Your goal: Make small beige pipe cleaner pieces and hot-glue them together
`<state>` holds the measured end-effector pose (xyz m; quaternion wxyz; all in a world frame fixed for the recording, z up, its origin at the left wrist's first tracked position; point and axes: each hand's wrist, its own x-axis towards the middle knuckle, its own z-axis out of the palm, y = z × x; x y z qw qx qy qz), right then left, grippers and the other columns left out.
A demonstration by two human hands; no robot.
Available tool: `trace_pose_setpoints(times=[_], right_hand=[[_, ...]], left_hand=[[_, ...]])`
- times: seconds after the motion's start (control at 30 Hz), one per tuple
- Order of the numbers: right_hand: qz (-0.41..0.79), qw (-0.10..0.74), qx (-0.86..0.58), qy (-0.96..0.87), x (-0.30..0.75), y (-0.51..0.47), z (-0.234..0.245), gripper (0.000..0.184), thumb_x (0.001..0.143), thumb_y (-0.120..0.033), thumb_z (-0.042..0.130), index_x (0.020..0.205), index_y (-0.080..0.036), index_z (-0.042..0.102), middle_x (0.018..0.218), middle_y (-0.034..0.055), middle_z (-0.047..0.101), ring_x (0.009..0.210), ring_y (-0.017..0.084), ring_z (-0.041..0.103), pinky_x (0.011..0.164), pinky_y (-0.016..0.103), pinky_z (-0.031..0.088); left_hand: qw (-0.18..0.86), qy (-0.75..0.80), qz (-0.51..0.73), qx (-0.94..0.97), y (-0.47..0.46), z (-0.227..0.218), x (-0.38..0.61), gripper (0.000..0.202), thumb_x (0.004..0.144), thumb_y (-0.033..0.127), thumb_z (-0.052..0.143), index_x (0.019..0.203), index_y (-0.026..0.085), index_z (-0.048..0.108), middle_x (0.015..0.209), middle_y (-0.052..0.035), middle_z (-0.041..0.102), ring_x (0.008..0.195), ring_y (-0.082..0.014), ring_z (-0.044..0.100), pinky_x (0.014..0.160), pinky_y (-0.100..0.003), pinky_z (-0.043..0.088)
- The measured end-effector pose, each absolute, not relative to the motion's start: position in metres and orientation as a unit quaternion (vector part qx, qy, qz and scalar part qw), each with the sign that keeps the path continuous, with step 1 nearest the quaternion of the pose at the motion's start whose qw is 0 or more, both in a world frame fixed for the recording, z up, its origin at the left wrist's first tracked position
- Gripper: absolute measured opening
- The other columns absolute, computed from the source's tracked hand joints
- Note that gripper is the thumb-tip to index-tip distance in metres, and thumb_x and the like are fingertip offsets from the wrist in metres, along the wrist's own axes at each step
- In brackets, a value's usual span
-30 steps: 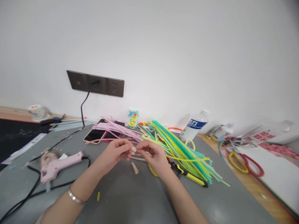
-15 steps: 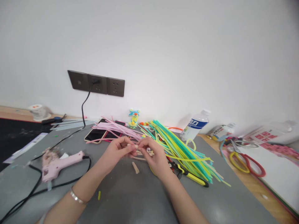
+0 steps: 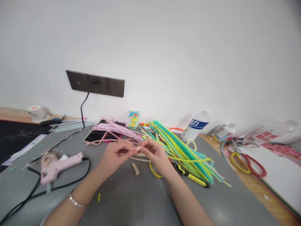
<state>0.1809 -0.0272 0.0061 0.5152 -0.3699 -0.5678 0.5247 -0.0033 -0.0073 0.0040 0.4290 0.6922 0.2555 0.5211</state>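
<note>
We can make out 力 in white on the blue label (image 3: 198, 124) of the bottle (image 3: 196, 126), just past 3 o'clock from mid-view; the character before it is iffy. Farther out that way, red characters (image 3: 267, 137) on the container (image 3: 281, 130) are too blurry for us.

A plain pale wall (image 3: 188, 56) fills the upper frame, softly lit (a shade darker in the top right corner). Left of centre it carries a dark socket panel (image 3: 101, 89); across the bottom spreads a grey bench (image 3: 131, 201), wood (image 3: 256, 191) showing lower right.
</note>
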Motion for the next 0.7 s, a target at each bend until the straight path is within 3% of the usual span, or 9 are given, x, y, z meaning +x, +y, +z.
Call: trace_pose_setpoints(times=[0.23,0.43,0.57,0.7], right_hand=[[0.526,0.529,-0.325,-0.581,0.180,-0.029,0.002,0.019,0.082,-0.032,0.076,0.097,-0.022,0.068,0.085,0.0009,0.065,0.079,0.016,0.064,0.074,0.029,0.052],[0.415,0.551,-0.334,-0.642,0.180,-0.028,-0.002,0.010,0.085,-0.028,0.074,0.081,-0.021,0.068,0.076,0.0014,0.066,0.071,0.016,0.061,0.067,0.028,0.050],[0.316,0.554,-0.345,-0.689,0.179,-0.029,0.001,0.002,0.088,-0.021,0.069,0.086,-0.022,0.068,0.077,0.0020,0.067,0.070,0.016,0.061,0.065,0.028,0.050],[0.184,0.548,-0.330,-0.746,0.178,-0.031,0.005,0.008,0.091,-0.015,0.064,0.087,-0.022,0.068,0.078,0.0033,0.070,0.072,0.017,0.065,0.068,0.030,0.052]], left_hand=[[0.627,0.288,0.472,0.548,-0.010,0.012,0.002,0.021,0.077,0.030,0.080,0.071,0.014,0.067,0.064,0.0003,0.072,0.058,-0.0099,0.067,0.059,-0.019,0.056],[0.706,0.298,0.418,0.489,-0.012,0.015,0.000,0.029,0.071,0.035,0.084,0.071,0.014,0.064,0.061,0.0004,0.070,0.055,-0.0089,0.064,0.056,-0.018,0.052],[0.727,0.309,0.402,0.463,-0.012,0.017,0.001,0.030,0.070,0.034,0.085,0.070,0.014,0.063,0.060,0.0012,0.068,0.054,-0.0083,0.062,0.055,-0.018,0.051],[0.760,0.317,0.376,0.426,-0.010,0.018,0.002,0.029,0.068,0.031,0.085,0.067,0.014,0.061,0.060,0.0028,0.065,0.051,-0.0065,0.059,0.052,-0.016,0.048]])
